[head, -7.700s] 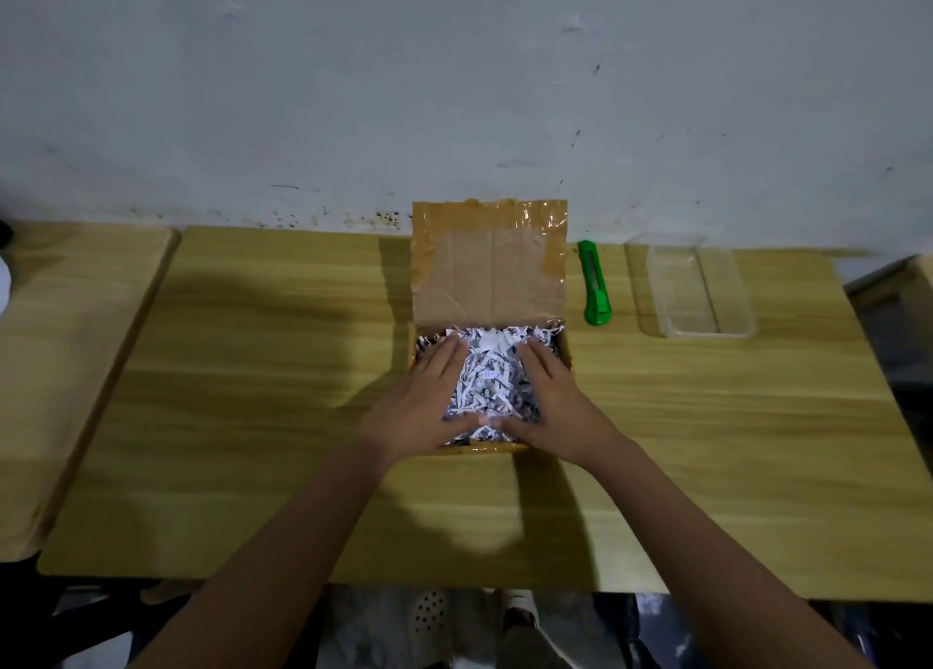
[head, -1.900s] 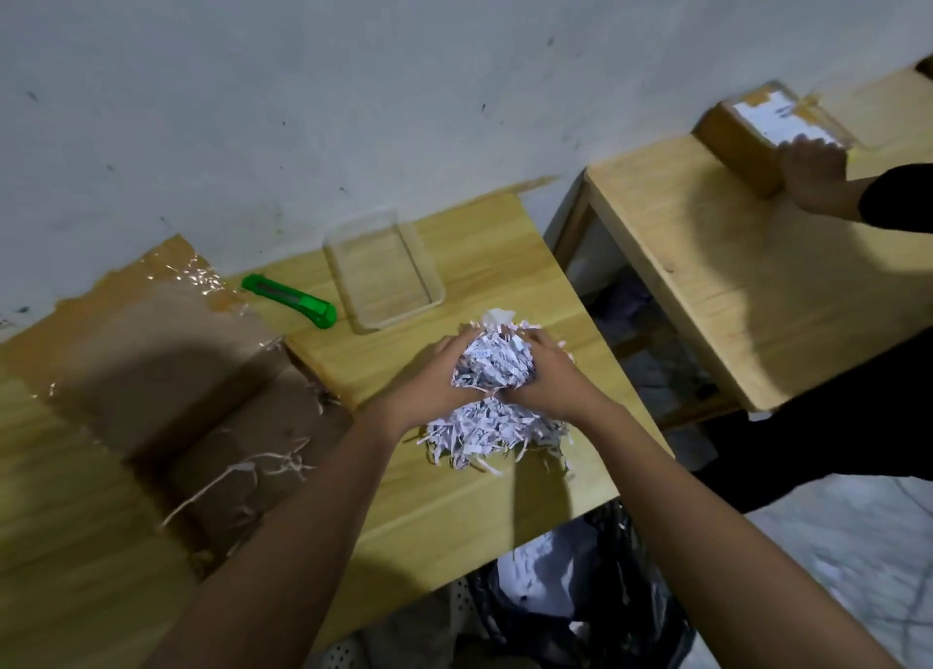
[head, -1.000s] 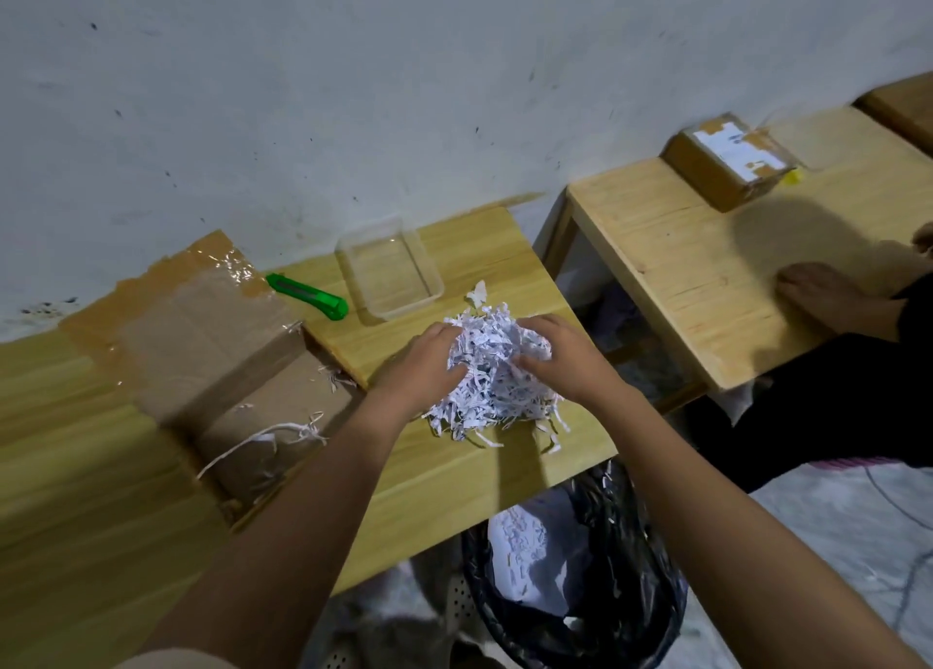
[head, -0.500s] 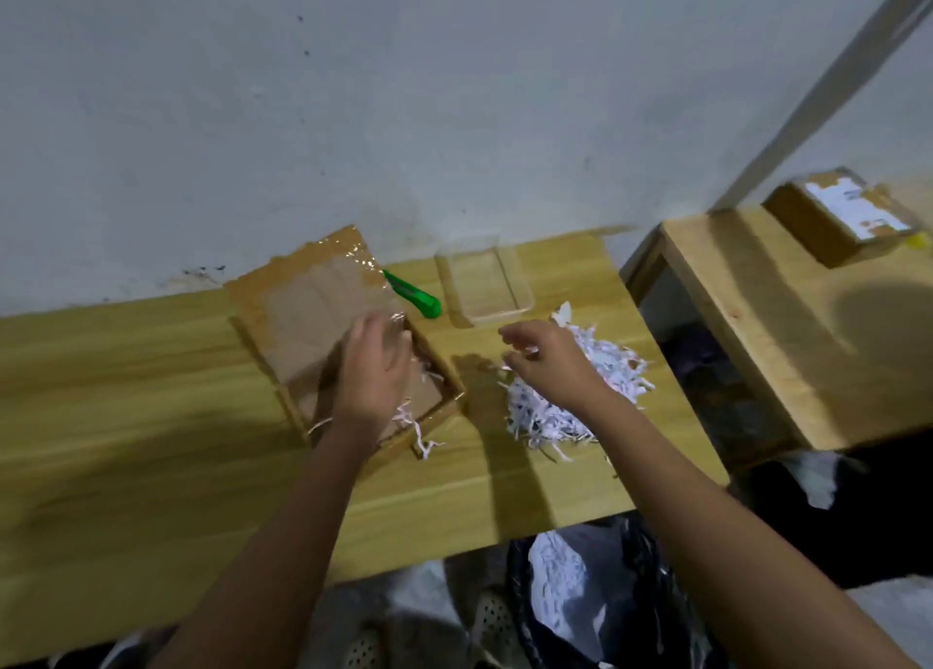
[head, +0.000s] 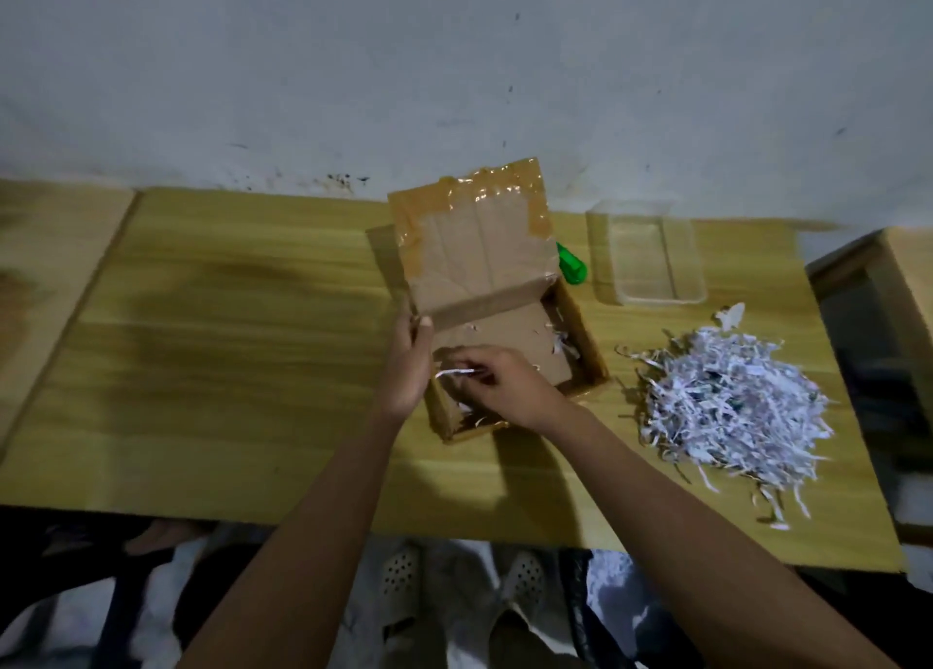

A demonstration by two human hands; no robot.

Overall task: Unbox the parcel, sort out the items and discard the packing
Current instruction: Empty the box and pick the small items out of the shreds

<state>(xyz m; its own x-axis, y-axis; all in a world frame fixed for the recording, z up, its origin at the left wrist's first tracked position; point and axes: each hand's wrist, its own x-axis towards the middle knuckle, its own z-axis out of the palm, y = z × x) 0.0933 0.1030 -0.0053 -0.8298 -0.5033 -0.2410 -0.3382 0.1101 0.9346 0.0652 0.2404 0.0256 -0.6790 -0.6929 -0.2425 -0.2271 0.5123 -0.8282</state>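
Observation:
An open cardboard box (head: 585, 345) sits at the middle of the wooden table (head: 227, 365), its taped flap (head: 474, 244) raised toward the wall. Only a few white paper strips lie inside. My left hand (head: 409, 365) grips the box's left wall. My right hand (head: 505, 385) is inside the box near its front left corner and pinches a white paper strip (head: 454, 373). A heap of shredded paper (head: 727, 406) lies on the table to the right of the box.
A green utility knife (head: 571, 267) lies behind the box, partly hidden by the flap. A clear plastic tray (head: 646, 254) stands to its right by the wall. Another wooden table (head: 903, 274) adjoins at the right, one more at the left (head: 45, 244).
Both hands left the shredded paper heaped on the table's right side. My left hand took hold of the box wall and my right hand moved into the box and pinched a strip.

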